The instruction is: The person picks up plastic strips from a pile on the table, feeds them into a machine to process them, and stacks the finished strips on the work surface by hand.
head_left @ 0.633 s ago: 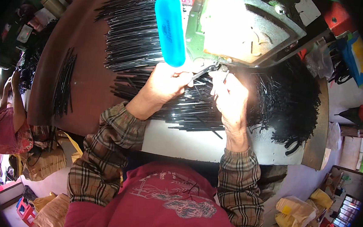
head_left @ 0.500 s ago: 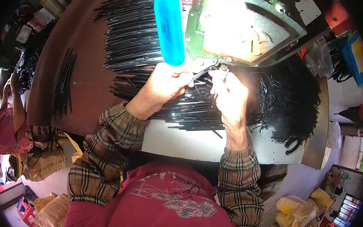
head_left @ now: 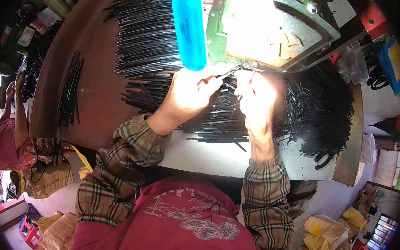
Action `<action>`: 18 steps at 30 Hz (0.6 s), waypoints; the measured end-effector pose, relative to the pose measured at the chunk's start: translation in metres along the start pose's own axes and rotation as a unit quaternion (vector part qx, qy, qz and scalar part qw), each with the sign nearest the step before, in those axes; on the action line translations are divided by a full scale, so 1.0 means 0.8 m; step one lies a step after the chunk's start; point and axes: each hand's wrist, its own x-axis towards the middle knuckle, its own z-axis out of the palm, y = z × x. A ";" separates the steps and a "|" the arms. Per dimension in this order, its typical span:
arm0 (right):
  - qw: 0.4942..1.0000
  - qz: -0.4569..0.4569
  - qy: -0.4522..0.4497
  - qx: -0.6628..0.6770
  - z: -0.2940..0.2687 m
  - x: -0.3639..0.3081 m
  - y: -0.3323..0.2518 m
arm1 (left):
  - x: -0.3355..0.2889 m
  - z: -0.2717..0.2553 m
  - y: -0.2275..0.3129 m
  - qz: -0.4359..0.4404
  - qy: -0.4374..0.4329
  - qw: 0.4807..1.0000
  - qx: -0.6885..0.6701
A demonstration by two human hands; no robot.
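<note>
My left hand is closed round a thin black strip, whose end reaches up to the lower edge of a green machine. Beside it, my right hand is in a pinch just under the machine's metal plate; a thin dark piece shows at its fingertips, too glared to name. Below both hands lies a loose heap of black strips. A blue bottle-shaped thing stands just above my left hand.
Neat rows of black strips cover the brown sheet to the left, with a small bundle apart from them. A dense black pile lies at the right. Another person is at the far left.
Both hands have shifted slightly to the right, and my left forearm has moved right and up. The strip's end has moved slightly along the machine's lower edge.
</note>
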 end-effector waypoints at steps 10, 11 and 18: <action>0.979 0.071 -0.020 0.188 0.007 -0.003 -0.007 | -0.003 0.024 -0.008 0.195 0.101 0.975 0.043; 0.980 0.071 -0.020 0.187 0.007 -0.004 -0.008 | -0.006 0.027 -0.008 0.179 0.096 0.979 0.017; 0.985 0.053 0.009 0.162 0.014 -0.003 -0.001 | -0.014 0.031 -0.015 0.215 0.106 0.960 0.146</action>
